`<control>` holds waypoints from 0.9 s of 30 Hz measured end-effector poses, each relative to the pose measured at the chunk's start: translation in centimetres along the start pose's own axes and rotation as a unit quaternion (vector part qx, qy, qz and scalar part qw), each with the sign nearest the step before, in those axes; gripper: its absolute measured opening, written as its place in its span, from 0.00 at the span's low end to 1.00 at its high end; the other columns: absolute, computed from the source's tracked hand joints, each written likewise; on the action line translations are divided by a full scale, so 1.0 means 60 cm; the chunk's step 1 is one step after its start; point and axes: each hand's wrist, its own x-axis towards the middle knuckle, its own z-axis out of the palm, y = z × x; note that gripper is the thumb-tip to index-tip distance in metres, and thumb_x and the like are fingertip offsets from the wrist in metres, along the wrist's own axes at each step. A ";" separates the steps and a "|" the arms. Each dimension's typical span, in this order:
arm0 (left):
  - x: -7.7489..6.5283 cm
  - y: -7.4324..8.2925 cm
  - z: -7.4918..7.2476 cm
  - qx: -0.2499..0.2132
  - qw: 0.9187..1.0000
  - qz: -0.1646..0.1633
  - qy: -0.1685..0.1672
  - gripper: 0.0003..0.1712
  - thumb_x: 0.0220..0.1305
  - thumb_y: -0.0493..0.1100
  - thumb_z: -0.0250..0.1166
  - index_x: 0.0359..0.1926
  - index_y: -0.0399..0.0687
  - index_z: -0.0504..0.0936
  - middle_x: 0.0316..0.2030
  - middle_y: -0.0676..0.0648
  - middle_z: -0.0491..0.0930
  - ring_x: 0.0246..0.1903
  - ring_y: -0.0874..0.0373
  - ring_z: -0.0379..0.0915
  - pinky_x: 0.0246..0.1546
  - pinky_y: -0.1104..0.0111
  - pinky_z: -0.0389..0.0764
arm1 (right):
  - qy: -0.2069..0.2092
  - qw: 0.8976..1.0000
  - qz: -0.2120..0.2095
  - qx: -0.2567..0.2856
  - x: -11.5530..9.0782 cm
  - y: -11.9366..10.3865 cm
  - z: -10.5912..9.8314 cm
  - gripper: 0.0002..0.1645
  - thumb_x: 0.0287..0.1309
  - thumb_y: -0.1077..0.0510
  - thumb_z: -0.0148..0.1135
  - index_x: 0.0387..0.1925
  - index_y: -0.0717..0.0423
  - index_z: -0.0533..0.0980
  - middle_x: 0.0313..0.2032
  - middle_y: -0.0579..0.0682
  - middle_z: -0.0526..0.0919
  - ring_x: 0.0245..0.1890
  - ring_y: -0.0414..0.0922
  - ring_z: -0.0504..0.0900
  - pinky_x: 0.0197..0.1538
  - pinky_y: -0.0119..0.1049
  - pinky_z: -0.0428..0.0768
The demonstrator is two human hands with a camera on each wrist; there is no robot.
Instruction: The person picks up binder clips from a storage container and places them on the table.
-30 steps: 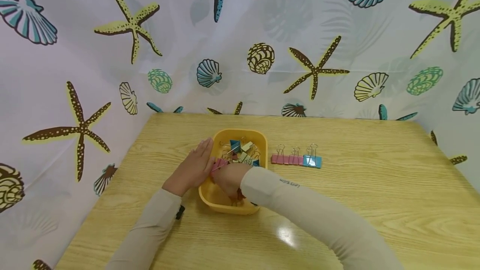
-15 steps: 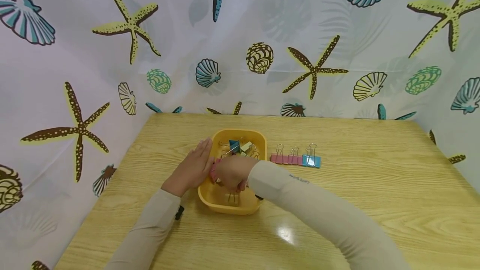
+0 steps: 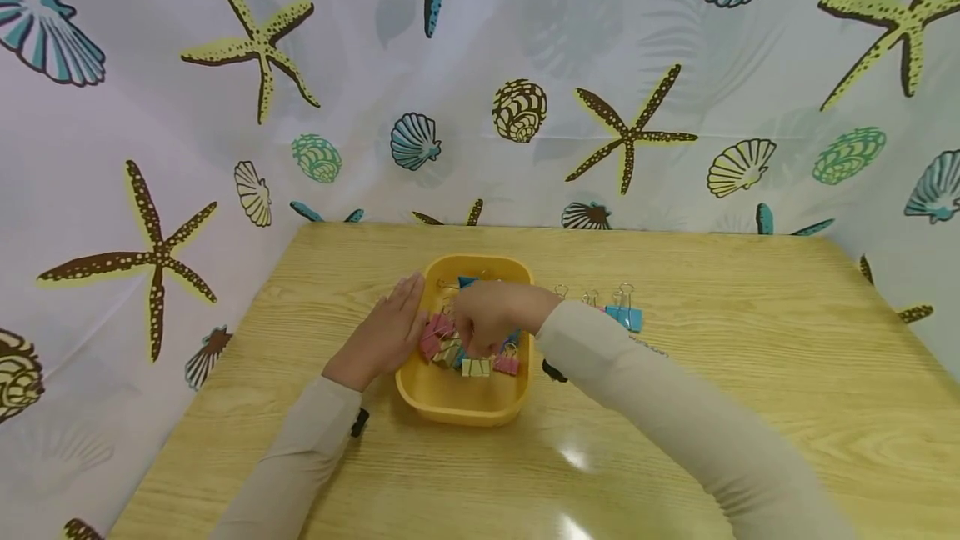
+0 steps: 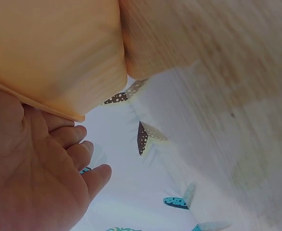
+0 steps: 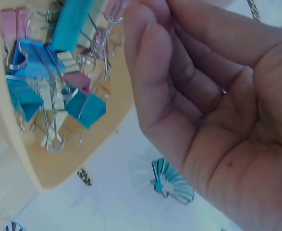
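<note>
A yellow plastic bin [image 3: 461,417] holds several binder clips in pink, blue, teal and cream. My left hand [image 3: 381,332] lies with straight fingers against the bin's left side; in the left wrist view its fingers [image 4: 76,139] sit just under the rim. Over the clips inside the bin is my right hand [image 3: 491,319], fingers curled and pointing down. Near its fingertips lie a cream binder clip [image 3: 476,367] and a pink binder clip [image 3: 507,365]. In the right wrist view the palm shows bare, but the fingertips run to the top edge, so whether they pinch a clip I cannot tell.
Right of the bin, a row of binder clips stands on the wooden table [image 3: 735,340], a blue clip [image 3: 625,317] at its right end. My right forearm partly covers the row's pink clips. A white curtain [image 3: 465,148] with sea-shell prints hangs behind and at both sides.
My right hand has shifted up and to the right over the bin, uncovering pink and cream clips at its middle. The cream clip near the front now lies farther back. My left hand stays put.
</note>
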 end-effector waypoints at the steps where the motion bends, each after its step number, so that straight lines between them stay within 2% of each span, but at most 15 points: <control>1: 0.000 0.000 0.000 0.000 1.000 -0.002 0.000 0.34 0.77 0.49 0.39 0.74 0.36 0.43 0.75 0.40 0.43 0.73 0.43 0.39 0.69 0.45 0.50 | 0.006 1.000 -0.012 0.008 -0.005 0.005 -0.004 0.08 0.57 0.64 0.65 0.23 0.58 0.84 0.18 0.44 0.80 0.19 0.38 0.77 0.28 0.28 0.78; 3: 0.000 0.001 0.000 0.000 1.000 -0.003 0.002 0.34 0.77 0.49 0.39 0.74 0.35 0.43 0.74 0.39 0.43 0.73 0.42 0.39 0.69 0.44 0.49 | 0.016 0.999 -0.037 0.016 -0.017 0.014 -0.011 0.11 0.58 0.64 0.64 0.21 0.60 0.83 0.15 0.44 0.76 0.16 0.37 0.71 0.25 0.27 0.73; 6: 0.000 0.000 0.000 -0.002 1.000 -0.007 -0.001 0.34 0.77 0.49 0.39 0.74 0.36 0.43 0.75 0.40 0.42 0.73 0.42 0.38 0.69 0.45 0.49 | 0.053 0.997 -0.049 0.015 -0.033 0.026 -0.019 0.12 0.58 0.65 0.64 0.20 0.59 0.82 0.15 0.42 0.73 0.17 0.37 0.66 0.26 0.28 0.68; 10: 0.001 0.000 0.000 -0.003 1.000 -0.011 -0.007 0.35 0.77 0.50 0.39 0.75 0.37 0.41 0.75 0.41 0.41 0.73 0.44 0.37 0.69 0.45 0.48 | 0.116 0.992 -0.042 -0.007 -0.053 0.045 -0.028 0.08 0.57 0.62 0.66 0.23 0.54 0.83 0.21 0.42 0.78 0.22 0.38 0.71 0.30 0.30 0.72; 13: 0.003 0.000 0.001 0.000 1.000 -0.009 -0.007 0.35 0.77 0.50 0.39 0.75 0.37 0.41 0.75 0.40 0.41 0.73 0.43 0.37 0.69 0.45 0.48 | 0.150 0.988 -0.036 -0.003 -0.068 0.063 -0.033 0.05 0.57 0.61 0.67 0.26 0.53 0.84 0.25 0.43 0.81 0.25 0.39 0.74 0.34 0.32 0.76; 21: 0.005 -0.001 0.001 0.006 1.000 -0.009 -0.007 0.35 0.77 0.50 0.38 0.75 0.36 0.41 0.75 0.40 0.41 0.73 0.43 0.38 0.69 0.45 0.48 | 0.212 0.976 -0.039 0.031 -0.112 0.123 -0.041 0.07 0.61 0.60 0.63 0.29 0.57 0.84 0.25 0.48 0.83 0.22 0.40 0.71 0.31 0.35 0.73; 27: 0.004 0.000 0.002 0.006 1.000 -0.014 -0.008 0.35 0.77 0.50 0.38 0.75 0.37 0.40 0.75 0.41 0.41 0.74 0.44 0.37 0.70 0.46 0.48 | 0.258 0.965 -0.017 0.039 -0.139 0.175 -0.032 0.08 0.62 0.61 0.62 0.32 0.58 0.85 0.28 0.50 0.84 0.23 0.40 0.72 0.31 0.36 0.74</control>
